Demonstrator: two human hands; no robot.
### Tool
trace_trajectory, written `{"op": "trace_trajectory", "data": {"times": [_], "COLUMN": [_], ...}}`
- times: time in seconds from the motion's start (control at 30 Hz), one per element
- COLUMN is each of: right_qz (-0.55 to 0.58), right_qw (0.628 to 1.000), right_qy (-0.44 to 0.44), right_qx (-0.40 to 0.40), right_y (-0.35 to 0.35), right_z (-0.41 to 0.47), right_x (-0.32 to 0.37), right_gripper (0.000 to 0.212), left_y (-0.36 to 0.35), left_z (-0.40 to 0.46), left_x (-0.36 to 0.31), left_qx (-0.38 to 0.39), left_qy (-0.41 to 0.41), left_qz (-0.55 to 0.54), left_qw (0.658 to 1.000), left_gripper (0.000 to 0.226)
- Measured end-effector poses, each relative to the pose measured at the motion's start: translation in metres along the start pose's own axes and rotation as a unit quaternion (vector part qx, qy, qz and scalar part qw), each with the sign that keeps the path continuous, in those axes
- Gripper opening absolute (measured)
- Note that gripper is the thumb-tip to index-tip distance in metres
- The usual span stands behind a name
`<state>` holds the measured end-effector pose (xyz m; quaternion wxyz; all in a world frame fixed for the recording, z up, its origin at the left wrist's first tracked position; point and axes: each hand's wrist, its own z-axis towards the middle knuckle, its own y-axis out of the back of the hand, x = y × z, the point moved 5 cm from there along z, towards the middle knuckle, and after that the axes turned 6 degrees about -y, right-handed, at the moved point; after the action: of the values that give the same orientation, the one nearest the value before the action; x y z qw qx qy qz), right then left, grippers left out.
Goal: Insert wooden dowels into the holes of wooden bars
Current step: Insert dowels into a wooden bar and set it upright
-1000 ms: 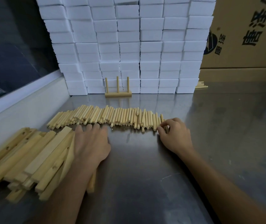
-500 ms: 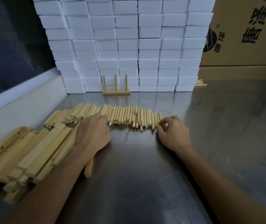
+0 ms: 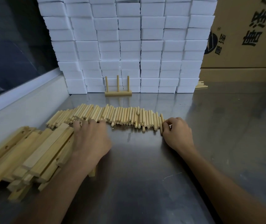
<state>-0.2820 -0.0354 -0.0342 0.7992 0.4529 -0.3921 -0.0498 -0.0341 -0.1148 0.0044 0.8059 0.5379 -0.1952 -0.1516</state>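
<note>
The stock of short, round, pale wooden dowels (image 3: pixel 121 116) lies in a single-layer row on the grey brushed-metal tabletop (image 3: pixel 145 183), directly beyond both hands. Most dowels lie with the long axis running away from the person, ends pointing toward the far wall of stacked white foam blocks (image 3: pixel 129 46); those at the left end of the row fan out and lean to the right. This side-by-side layout probably serves to let single pieces be peeled off the end of the row.

The right hand (image 3: pixel 176 134) rests at the right end of the row, fingers curled, with thumb and fingertips pinching the outermost dowel (image 3: pixel 162 125). That dowel lies flat on the tabletop, parallel to its neighbours.

The left hand (image 3: pixel 91 139) lies palm down with fingers extended and holds nothing; its fingertips touch the near ends of the dowels. Immediately to its left sits the loose pile of flat, light-wood rectangular bars (image 3: pixel 29 156), each drilled with round holes. The bars lie roughly parallel, long axes running diagonally from near-left to far-right. One bar end protrudes from under the left wrist.

Beyond the row, against the foam blocks, a finished bar with three upright dowels (image 3: pixel 118 92) stands, presumably parked clear of the work zone. A brown printed cardboard carton (image 3: pixel 250 38) stands far right.
</note>
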Motion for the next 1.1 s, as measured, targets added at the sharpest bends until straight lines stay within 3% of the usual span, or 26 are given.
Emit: {"op": "trace_trajectory", "data": {"times": [0.1,0.43,0.6,0.73,0.83,0.97,1.1], "right_qz": [-0.005,0.026,0.022,0.017,0.011,0.012,0.016], "right_qw": [1.0,0.999,0.999,0.999,0.999,0.998,0.999], "right_qy": [0.004,-0.03,-0.033,-0.034,-0.032,-0.052,-0.041], "right_qx": [-0.003,-0.005,0.002,-0.001,-0.009,-0.013,-0.002], "right_y": [0.0,0.008,0.009,0.008,0.008,0.008,0.006], "right_z": [0.0,-0.008,-0.011,-0.01,-0.009,-0.004,-0.003], "right_x": [0.0,-0.001,0.001,-0.001,-0.002,-0.005,-0.003], "right_gripper": [0.018,0.015,0.019,0.021,0.026,0.04,0.045], "left_y": [-0.003,0.0,-0.007,-0.009,-0.009,-0.007,-0.016], "left_z": [-0.01,-0.02,-0.019,-0.015,-0.013,-0.01,-0.009], "left_x": [-0.005,-0.031,-0.021,-0.014,-0.007,-0.001,-0.003], "left_qx": [-0.007,-0.02,-0.02,-0.062,-0.1,-0.121,-0.047], "left_qy": [-0.029,-0.142,-0.101,-0.058,0.002,0.076,0.145], "left_qz": [0.005,-0.128,-0.255,-0.355,-0.448,-0.588,-0.762], "left_qw": [1.0,0.981,0.962,0.931,0.889,0.796,0.63], "left_gripper": [0.01,0.014,0.016,0.018,0.02,0.032,0.038]}}
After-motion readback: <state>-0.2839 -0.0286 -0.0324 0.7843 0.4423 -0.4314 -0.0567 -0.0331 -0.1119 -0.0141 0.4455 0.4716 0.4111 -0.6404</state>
